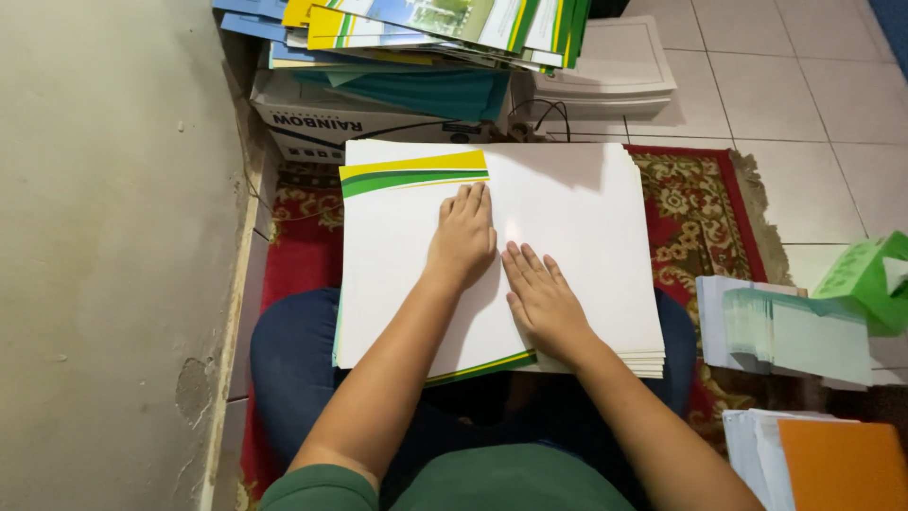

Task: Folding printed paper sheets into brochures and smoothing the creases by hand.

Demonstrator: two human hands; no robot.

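Neither grip is closed: the left hand [462, 237] and the right hand [543, 301] lie flat, fingers straight, pressing on a folded white sheet [567, 218] on top of the paper stack [397, 284] on the person's lap. The sheet looks light, thin and easy to crease; I judge the far edges are the best place to take it.

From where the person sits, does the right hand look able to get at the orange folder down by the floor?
Probably yes: the right hand lies flat on the white sheets, and nothing stands between it and the orange folder on that side.
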